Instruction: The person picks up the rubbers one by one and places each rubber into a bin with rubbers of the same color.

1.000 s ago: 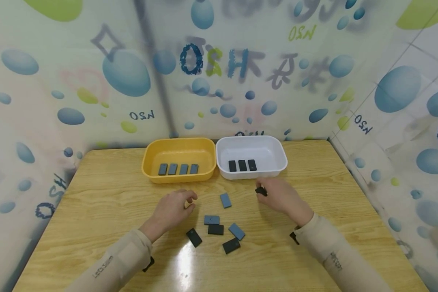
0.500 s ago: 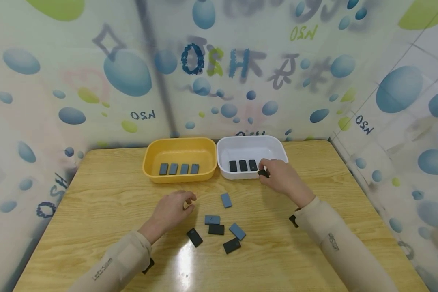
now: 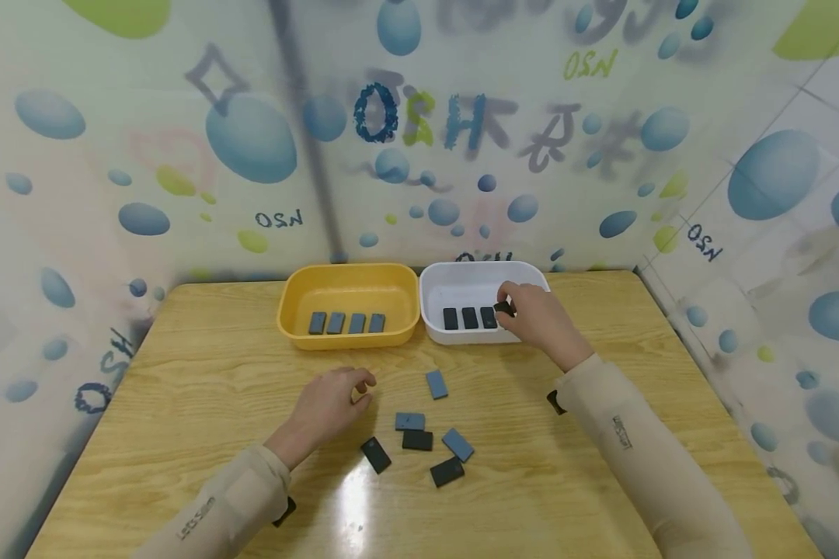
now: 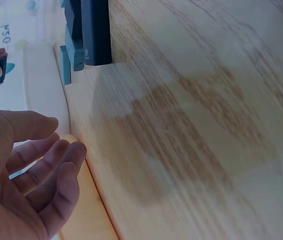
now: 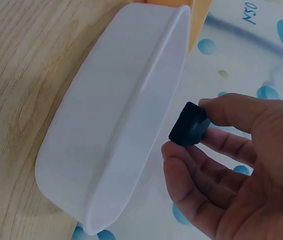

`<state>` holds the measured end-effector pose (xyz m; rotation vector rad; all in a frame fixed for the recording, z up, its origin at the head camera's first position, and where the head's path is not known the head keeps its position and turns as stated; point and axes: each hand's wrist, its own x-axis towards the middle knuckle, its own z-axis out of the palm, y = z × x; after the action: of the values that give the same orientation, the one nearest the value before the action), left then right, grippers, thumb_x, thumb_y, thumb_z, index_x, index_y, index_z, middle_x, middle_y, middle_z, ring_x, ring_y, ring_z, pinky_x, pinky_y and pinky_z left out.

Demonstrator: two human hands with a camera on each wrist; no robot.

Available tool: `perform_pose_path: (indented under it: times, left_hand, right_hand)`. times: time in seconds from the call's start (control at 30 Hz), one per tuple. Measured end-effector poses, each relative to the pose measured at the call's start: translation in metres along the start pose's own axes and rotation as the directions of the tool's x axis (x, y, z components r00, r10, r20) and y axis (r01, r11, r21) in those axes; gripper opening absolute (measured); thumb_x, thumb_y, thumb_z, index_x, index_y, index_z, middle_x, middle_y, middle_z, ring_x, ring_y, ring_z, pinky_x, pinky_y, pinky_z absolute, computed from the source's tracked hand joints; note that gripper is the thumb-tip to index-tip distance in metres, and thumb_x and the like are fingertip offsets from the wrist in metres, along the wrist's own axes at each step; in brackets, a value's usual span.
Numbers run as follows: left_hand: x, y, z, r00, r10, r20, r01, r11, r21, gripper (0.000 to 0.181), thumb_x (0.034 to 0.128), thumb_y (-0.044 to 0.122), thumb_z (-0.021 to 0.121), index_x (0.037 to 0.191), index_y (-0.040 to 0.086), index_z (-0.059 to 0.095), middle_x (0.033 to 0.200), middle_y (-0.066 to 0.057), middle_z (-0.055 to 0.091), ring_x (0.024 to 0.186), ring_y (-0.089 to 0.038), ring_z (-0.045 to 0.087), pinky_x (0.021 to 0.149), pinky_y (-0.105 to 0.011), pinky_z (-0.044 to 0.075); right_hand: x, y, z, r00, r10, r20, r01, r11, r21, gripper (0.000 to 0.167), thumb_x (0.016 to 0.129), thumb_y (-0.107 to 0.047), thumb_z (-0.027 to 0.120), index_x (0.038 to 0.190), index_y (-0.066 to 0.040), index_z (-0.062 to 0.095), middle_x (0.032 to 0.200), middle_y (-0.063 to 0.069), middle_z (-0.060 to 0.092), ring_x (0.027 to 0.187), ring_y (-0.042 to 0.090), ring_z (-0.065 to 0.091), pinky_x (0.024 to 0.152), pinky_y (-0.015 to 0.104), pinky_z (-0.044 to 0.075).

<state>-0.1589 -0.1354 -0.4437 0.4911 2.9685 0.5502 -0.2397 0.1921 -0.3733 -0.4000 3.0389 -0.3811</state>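
My right hand (image 3: 544, 324) pinches a small black rectangular block (image 5: 189, 125) between thumb and fingertips, over the right front part of the white tray (image 3: 461, 337). Inside that tray stands a row of 3 black blocks (image 3: 469, 317), just left of the held one. My left hand (image 3: 324, 405) hovers above the table in front of the yellow tray (image 3: 346, 341). Its fingers are loosely curled around nothing, as the left wrist view also shows. Nearest to it lies a loose black block (image 3: 376, 455).
Several blue-grey blocks (image 3: 356, 323) line the yellow tray's front side. On the wooden table (image 3: 203, 373) lie more loose pieces, among them a blue-grey block (image 3: 436, 384) and a black block (image 3: 447, 472). A patterned curtain-like wall (image 3: 419, 178) rises behind the trays.
My right hand has carried the black block from in front of the white tray, up and forward over its front rim. My left hand has stayed nearly still.
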Motion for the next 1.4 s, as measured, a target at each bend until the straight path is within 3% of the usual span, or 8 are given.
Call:
perform_pose_path:
  times: [0.2, 0.37, 0.8, 1.03, 1.4]
  left_hand:
    - [0.000, -0.001, 0.001, 1.000, -0.011, 0.012, 0.011, 1.000, -0.005, 0.018, 0.0861, 0.019, 0.071, 0.104, 0.017, 0.072, 0.090, 0.003, 0.070, 0.072, -0.010, 0.059, 0.063, -0.030, 0.049]
    - [-0.001, -0.002, 0.001, 1.000, -0.017, 0.012, 0.017, 1.000, -0.006, 0.017, 0.0865, 0.019, 0.071, 0.104, 0.017, 0.072, 0.090, 0.004, 0.069, 0.072, -0.010, 0.059, 0.063, -0.030, 0.049]
    - [-0.003, -0.005, 0.002, 1.000, -0.011, -0.005, 0.011, 1.000, -0.005, 0.016, 0.0858, 0.019, 0.072, 0.102, 0.017, 0.072, 0.088, 0.004, 0.069, 0.071, -0.010, 0.059, 0.063, -0.030, 0.050]
    - [-0.004, -0.008, 0.002, 1.000, -0.006, -0.021, 0.006, 1.000, -0.004, 0.016, 0.0857, 0.018, 0.072, 0.102, 0.018, 0.072, 0.088, 0.004, 0.069, 0.070, -0.010, 0.060, 0.063, -0.030, 0.050]
    - [-0.006, -0.010, 0.002, 0.999, -0.007, -0.031, 0.007, 1.000, -0.004, 0.016, 0.0854, 0.018, 0.072, 0.102, 0.018, 0.072, 0.087, 0.004, 0.069, 0.067, -0.009, 0.058, 0.060, -0.029, 0.048]
  right_hand:
    - [0.017, 0.006, 0.002, 0.997, 0.060, 0.046, -0.060, 0.998, -0.005, 0.028, 0.093, -0.023, 0.063, 0.114, -0.005, 0.060, 0.081, 0.007, 0.064, 0.064, 0.018, 0.054, 0.062, 0.033, 0.044]
    - [0.029, 0.013, 0.008, 0.990, 0.116, 0.081, -0.117, 0.993, 0.003, 0.028, 0.094, -0.024, 0.062, 0.115, -0.007, 0.059, 0.080, 0.007, 0.064, 0.064, 0.019, 0.055, 0.062, 0.034, 0.044]
    - [0.055, 0.031, 0.033, 0.954, 0.254, 0.156, -0.251, 0.967, -0.037, 0.023, 0.093, -0.025, 0.064, 0.106, -0.006, 0.060, 0.105, 0.012, 0.065, 0.086, 0.025, 0.056, 0.077, 0.040, 0.047]
    - [0.061, 0.039, 0.044, 0.941, 0.281, 0.191, -0.281, 0.959, -0.027, 0.023, 0.091, -0.024, 0.067, 0.103, -0.005, 0.062, 0.103, 0.011, 0.065, 0.087, 0.025, 0.055, 0.080, 0.040, 0.047]
    - [0.063, 0.043, 0.050, 0.939, 0.279, 0.200, -0.280, 0.960, -0.022, 0.024, 0.090, -0.026, 0.068, 0.102, -0.005, 0.063, 0.102, 0.011, 0.066, 0.087, 0.025, 0.056, 0.080, 0.039, 0.047]
